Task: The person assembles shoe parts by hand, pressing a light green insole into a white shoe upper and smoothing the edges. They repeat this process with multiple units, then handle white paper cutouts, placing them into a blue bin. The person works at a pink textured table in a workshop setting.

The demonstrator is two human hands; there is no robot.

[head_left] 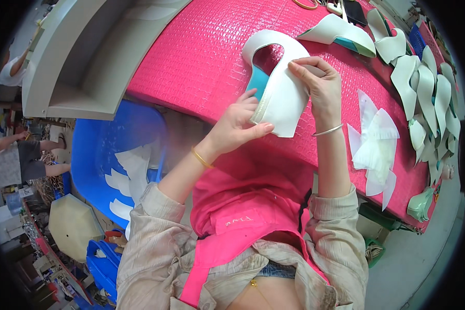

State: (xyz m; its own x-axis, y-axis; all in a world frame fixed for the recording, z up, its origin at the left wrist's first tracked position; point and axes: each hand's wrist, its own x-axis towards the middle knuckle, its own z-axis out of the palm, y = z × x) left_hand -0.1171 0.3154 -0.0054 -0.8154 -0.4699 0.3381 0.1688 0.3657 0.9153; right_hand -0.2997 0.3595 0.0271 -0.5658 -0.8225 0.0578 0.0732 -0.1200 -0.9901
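Observation:
A white shoe upper [283,101] with a turquoise lining is held between both hands above the pink-covered table, its curved opening toward the far side. My left hand [237,124] grips the near left corner, thumb on the white face and fingers partly behind it. At the right edge, my right hand [320,85] pinches the piece between thumb and fingers. A pale stitched or taped strip runs along the left edge, by my left fingers. Thin white cut sheets [374,147] lie in a loose stack to the right of my right forearm.
Several similar white uppers [426,93] are heaped along the table's right edge, and another [341,33] lies at the far side. A grey open-fronted box [72,77] stands at left. Below it, a blue bin [93,150] holds white scraps. Another person [20,160] is at far left.

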